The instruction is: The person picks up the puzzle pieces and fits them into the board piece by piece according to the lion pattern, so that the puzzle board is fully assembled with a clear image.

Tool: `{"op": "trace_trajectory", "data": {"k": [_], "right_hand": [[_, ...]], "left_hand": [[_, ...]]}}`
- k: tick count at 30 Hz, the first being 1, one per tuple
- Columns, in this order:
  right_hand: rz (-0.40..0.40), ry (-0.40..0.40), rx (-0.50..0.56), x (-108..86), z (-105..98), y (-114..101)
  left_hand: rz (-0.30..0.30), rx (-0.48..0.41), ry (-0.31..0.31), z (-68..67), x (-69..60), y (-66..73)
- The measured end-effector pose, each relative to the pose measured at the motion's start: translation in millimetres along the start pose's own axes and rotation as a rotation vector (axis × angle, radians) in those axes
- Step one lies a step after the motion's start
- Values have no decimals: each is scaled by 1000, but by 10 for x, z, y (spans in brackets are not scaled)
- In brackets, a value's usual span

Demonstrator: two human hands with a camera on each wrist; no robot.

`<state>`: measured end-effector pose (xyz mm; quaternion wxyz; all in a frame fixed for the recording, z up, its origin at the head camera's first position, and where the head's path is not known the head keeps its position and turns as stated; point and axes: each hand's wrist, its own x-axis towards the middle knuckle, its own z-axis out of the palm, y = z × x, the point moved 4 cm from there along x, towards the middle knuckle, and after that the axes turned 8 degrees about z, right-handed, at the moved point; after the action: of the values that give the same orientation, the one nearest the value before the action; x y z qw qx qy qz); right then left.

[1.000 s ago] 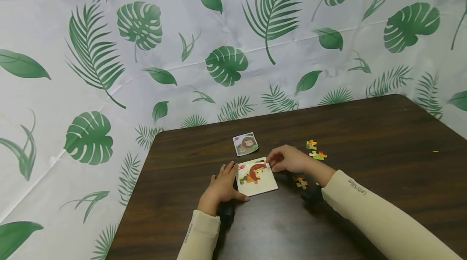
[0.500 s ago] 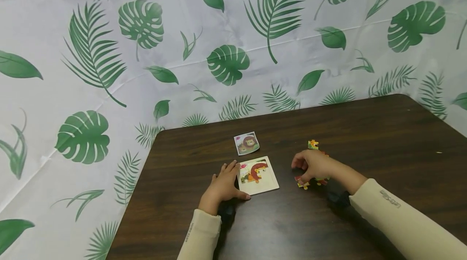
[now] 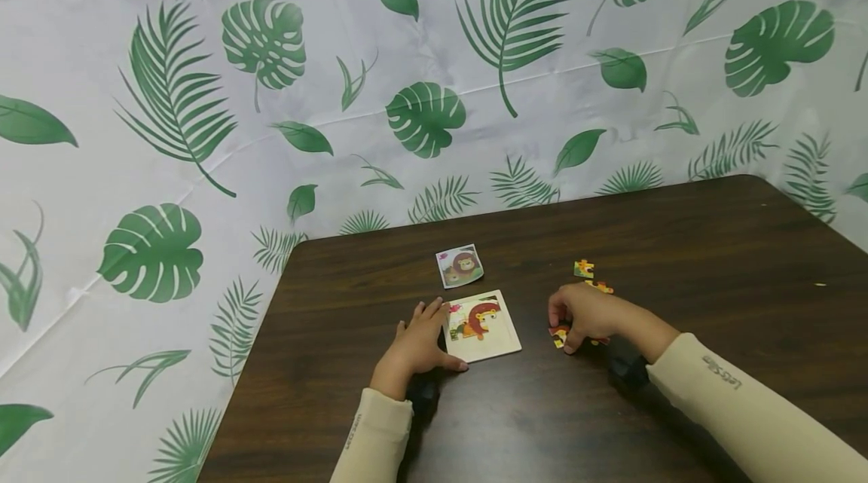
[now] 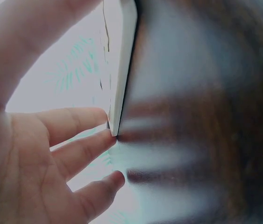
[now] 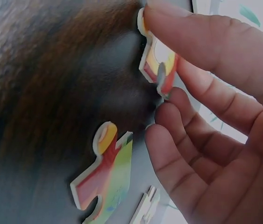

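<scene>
L hand (image 3: pixel 415 351) is resting at the puzzle board (image 3: pixel 500 346), fingers spread, w/ fingertips touching its L edge & thumb lying at the near L corner. Board is lying flat on the dark wood table (image 3: pixel 339 279), w/ part of a lion pic filling its upper L area & bare pale wood showing along R & bottom. R hand (image 3: pixel 590 310) is hovering low over the table, R of the board w/ a gap btwn, & is pinching a lion pc (image 5: pixel 159 58) btwn thumb & fingers; pc is tilting, yellow & red side showing. Can't tell if all the fingertips are touching it. A red & green pc (image 5: pixel 108 177) is lying near that hand. Past the hand, a small corner pc (image 3: pixel 584 269) is lying on the table, & an orange pc (image 3: pixel 602 287) is sitting just nearer, partly hidden by the hand. A lion card (image 3: pixel 459 267) is lying just beyond the board. Behind the table, a white leaf-print cloth (image 3: pixel 366 189) is hanging.
</scene>
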<state>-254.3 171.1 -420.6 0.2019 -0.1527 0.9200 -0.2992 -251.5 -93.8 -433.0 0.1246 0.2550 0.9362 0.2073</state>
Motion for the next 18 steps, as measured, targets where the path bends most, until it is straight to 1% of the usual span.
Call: {"op": "trace_trajectory", "data": {"k": [3, 8, 14, 18], "right_hand": [[-8, -6, 12, 6, 0, -13], [-48, -5, 52, 35, 7, -2], [-78, -36, 206, 74, 28, 38], [-42, -30, 319, 112, 26, 59]], "left_hand": [[-1, -4, 0, 5, 1, 0], [-5, -5, 1, 17, 5, -9], [-7, -8, 2, 20, 3, -10], [-8, -6, -2, 19, 0, -7]]}}
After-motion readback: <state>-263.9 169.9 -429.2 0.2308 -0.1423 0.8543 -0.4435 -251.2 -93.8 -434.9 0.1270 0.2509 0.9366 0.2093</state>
